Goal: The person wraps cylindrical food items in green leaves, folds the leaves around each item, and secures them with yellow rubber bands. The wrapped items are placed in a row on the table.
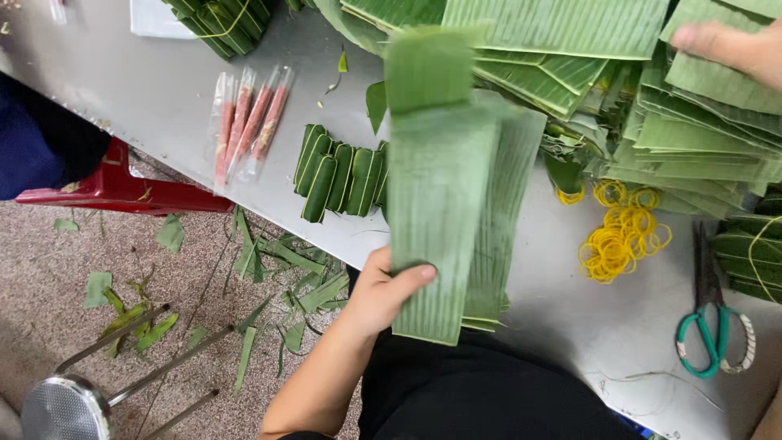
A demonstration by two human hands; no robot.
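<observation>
My left hand (383, 292) grips the near end of a stack of long cut banana-leaf strips (444, 187), thumb on top, holding them over the grey table (155, 90). My right hand (733, 47) reaches to the far right and rests on a big pile of cut leaf sheets (700, 130); whether it grips one I cannot tell. Several small leaf-wrapped rolls (338, 175) lie left of the strips. Beside them lie pink sausages in clear wrappers (248, 122).
Yellow rubber bands (619, 236) are heaped right of the strips. Green-handled scissors (710, 326) lie near the right edge. More leaf bundles (224, 20) sit at the back. On the floor: leaf scraps (277, 277), a red stool (114, 187), a metal stool (69, 403).
</observation>
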